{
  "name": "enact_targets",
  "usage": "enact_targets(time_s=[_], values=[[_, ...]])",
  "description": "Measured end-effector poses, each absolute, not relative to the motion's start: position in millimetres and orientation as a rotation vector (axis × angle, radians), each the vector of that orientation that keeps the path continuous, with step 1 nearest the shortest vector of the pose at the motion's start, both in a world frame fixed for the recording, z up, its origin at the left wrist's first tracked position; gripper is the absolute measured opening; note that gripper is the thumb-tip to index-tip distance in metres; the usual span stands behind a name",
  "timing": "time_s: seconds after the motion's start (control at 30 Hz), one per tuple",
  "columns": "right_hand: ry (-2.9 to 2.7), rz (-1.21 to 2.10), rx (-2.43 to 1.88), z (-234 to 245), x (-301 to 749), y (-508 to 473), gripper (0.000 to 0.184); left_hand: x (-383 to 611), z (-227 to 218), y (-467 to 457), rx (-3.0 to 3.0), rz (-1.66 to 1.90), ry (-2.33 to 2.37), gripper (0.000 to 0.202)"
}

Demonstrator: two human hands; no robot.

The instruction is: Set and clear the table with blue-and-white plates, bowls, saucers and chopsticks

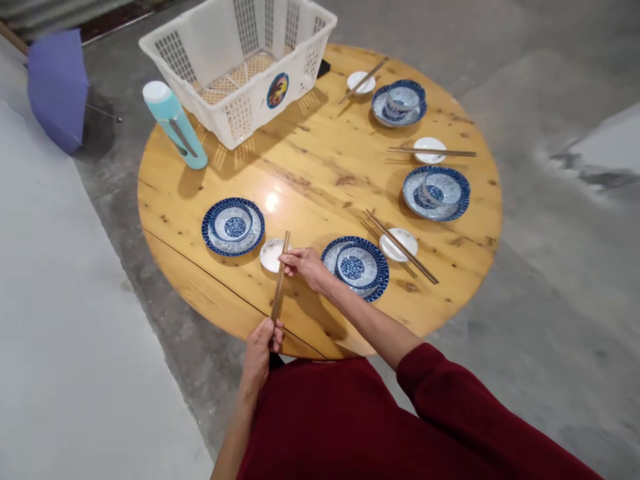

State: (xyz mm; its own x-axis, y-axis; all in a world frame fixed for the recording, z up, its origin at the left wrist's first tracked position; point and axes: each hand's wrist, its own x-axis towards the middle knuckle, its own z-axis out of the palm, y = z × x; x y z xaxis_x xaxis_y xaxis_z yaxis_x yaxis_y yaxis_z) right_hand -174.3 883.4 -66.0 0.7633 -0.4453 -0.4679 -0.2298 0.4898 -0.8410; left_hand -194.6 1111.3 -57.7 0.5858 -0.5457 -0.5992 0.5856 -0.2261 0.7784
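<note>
Chopsticks [279, 293], two-handed
Left hand [261, 347] curled round near end, right hand [306, 265] pinching farther up; best kept parallel.

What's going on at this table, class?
A person's left hand and right hand hold slim brown chopsticks, the left nearer the table's edge, by a small round white dish. Across three other white dishes lie more chopsticks. Four blue-and-white plates each bear a matching bowl.
</note>
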Motion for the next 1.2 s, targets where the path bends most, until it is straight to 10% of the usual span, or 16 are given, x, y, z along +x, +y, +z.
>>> enact_targets(time_s=[1.2], values=[[0.947,-0.340,-1.286,-100.6,-114.7,825.6,0.029,-111.0,-85.0,1073.8,1.459,-1.133,-0.123,0.044]])
